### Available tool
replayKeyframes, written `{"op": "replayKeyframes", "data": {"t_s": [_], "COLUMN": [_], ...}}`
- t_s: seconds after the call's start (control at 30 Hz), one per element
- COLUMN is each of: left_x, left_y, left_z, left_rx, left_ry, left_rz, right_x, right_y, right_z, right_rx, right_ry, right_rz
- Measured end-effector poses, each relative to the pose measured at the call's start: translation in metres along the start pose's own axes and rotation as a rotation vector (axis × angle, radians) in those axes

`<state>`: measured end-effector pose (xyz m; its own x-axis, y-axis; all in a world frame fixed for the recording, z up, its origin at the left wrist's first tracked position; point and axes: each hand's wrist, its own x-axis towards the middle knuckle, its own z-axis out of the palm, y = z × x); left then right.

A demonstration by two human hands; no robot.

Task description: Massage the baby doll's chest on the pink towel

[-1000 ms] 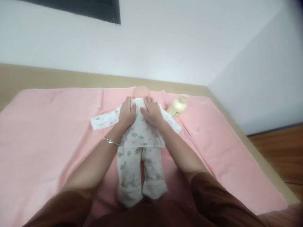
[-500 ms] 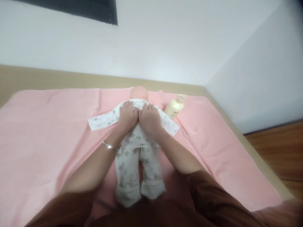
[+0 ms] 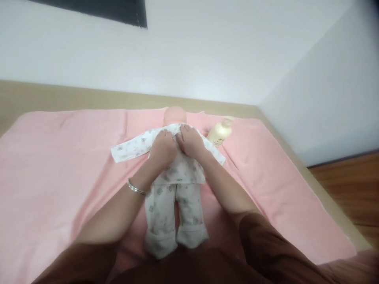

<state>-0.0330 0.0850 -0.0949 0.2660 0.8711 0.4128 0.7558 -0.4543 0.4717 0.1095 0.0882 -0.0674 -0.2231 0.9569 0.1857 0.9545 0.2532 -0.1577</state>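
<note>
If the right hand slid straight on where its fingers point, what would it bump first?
The right hand is on the white shirt; sliding on, it would probably bump the doll's head first, though depth is unclear.

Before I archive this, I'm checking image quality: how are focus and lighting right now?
Head view: soft haze throughout, pattern smudgy on the shirt, lettering unreadable on the bottle; head view: light soft, with a small glint on the bracelet and the blanket darker around the trousers; head view: top right corner dark.
</note>
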Motion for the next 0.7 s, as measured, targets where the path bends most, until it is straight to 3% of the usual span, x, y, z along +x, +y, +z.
{"op": "replayKeyframes", "data": {"t_s": [0.23,0.43,0.57,0.7], "left_x": [0.023,0.019,0.019,0.019], "left_y": [-0.029,-0.031,-0.031,-0.028], "left_z": [0.013,0.022,0.023,0.017], "left_rx": [-0.041,-0.089,-0.110,-0.039], "left_ry": [-0.058,0.041,0.052,0.031], "left_rz": [-0.159,-0.193,-0.209,-0.176], "right_x": [-0.027,-0.016,-0.005,-0.002], "right_y": [-0.034,-0.019,-0.013,-0.017], "right_z": [-0.008,-0.013,-0.006,0.007], "right_rx": [-0.151,0.020,0.068,0.054], "right_ry": [-0.001,-0.048,0.039,0.125], "right_rz": [-0.042,0.006,0.103,0.106]}}
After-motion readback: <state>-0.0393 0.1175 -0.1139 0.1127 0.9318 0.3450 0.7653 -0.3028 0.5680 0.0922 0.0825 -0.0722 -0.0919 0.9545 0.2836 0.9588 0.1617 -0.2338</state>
